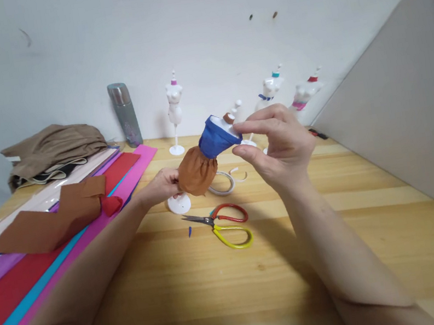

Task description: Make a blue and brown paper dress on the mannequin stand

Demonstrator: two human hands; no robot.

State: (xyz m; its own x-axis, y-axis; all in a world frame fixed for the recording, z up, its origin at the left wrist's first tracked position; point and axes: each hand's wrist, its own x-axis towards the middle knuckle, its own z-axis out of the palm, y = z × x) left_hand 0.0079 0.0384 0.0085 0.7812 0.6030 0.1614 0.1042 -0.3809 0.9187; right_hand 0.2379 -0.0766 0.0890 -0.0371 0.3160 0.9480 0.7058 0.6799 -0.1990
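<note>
While my left hand [160, 186] closes on the gathered brown skirt [197, 172] from the side, my right hand [282, 143] pinches the top edge of the blue wrap [215, 136] between thumb and forefinger, its other fingers loosely spread. Both pieces sit on a small white dress form that leans toward my right over the middle of the tabletop [355, 217]. Its round base [179, 204] is low at the wood; I cannot tell whether it rests there.

I judge the dressing well along: skirt on and bunched at the waist, blue covering the chest. White still shows at the neck, so the upper edge looks unfinished, and I see nothing fastening it.

Just this side of the form lie the scissors [222, 222], a tape roll [223, 183] and a tiny blue scrap [190, 232], close but not under my hands. Coloured paper sheets [13, 285] and a brown offcut [44, 224] lie at my left; three other forms [174, 108], a flask [124, 114] and folded cloth [52, 148] stand back by the wall, well apart.
</note>
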